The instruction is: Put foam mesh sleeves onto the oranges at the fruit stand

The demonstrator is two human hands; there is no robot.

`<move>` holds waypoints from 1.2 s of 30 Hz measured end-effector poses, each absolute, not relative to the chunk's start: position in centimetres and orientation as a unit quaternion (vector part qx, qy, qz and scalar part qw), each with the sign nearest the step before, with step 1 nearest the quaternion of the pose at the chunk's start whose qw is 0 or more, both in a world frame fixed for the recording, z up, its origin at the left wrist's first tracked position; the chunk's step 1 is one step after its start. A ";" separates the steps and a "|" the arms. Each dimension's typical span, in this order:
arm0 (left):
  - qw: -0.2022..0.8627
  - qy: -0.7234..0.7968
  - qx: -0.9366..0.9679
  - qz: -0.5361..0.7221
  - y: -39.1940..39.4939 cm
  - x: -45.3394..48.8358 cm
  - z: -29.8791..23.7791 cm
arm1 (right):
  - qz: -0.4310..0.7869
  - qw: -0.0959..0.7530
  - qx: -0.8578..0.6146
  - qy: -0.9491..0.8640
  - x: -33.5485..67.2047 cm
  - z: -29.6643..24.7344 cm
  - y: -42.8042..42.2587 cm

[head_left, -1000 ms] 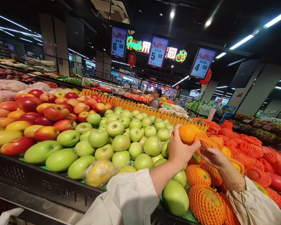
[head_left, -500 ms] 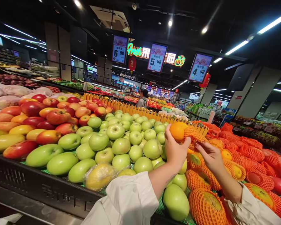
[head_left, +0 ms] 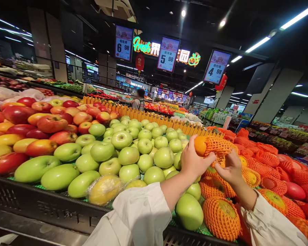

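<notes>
My left hand (head_left: 193, 160) is wrapped round an orange (head_left: 200, 146), its bare skin showing on the left side. An orange foam net sleeve (head_left: 219, 145) covers the fruit's right part and stretches away to the right. At the sleeve's right end is my right hand (head_left: 231, 169), closed on the netting; some of its fingers are hidden behind it. Both hands are raised above the fruit display. Beneath them lie green apples (head_left: 165, 158) and more oranges in foam nets (head_left: 222, 218).
Red apples and mangoes (head_left: 52, 125) are piled at left. A plastic-wrapped yellow fruit (head_left: 105, 189) lies near the black crate edge (head_left: 41, 205). Red-netted fruit (head_left: 274, 164) fills the right. Price signs (head_left: 168, 54) hang overhead. A person (head_left: 139, 100) stands beyond the display.
The net sleeve now covers more of the orange and looks more spread open. My right hand has turned and closed round the sleeve's end. The view has shifted slightly right and down.
</notes>
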State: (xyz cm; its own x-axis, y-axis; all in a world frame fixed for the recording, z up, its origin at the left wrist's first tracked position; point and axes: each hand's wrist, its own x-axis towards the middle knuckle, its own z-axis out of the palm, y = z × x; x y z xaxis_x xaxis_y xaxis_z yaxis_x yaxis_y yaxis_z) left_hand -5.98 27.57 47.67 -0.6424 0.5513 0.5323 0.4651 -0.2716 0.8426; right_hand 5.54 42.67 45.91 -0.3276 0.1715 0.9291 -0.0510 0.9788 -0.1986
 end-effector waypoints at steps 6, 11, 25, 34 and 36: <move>0.038 0.603 0.501 0.619 27.3 -5.7 47.5 | 0.266 0.476 -0.035 -0.837 6.2 46.4 43.6; -0.005 0.591 0.515 0.621 27.8 -5.8 47.3 | 0.260 0.512 -0.038 -0.818 5.8 46.6 43.7; -0.027 0.497 0.593 0.633 28.8 -6.5 46.8 | -0.037 0.623 -0.065 -0.778 5.8 46.0 44.4; 0.023 0.549 0.547 0.632 28.0 -6.2 47.5 | -0.156 0.695 -0.053 -0.700 6.1 44.6 46.8; 0.012 0.555 0.539 0.634 28.0 -6.2 47.6 | -0.175 0.701 -0.041 -0.691 6.0 44.6 46.7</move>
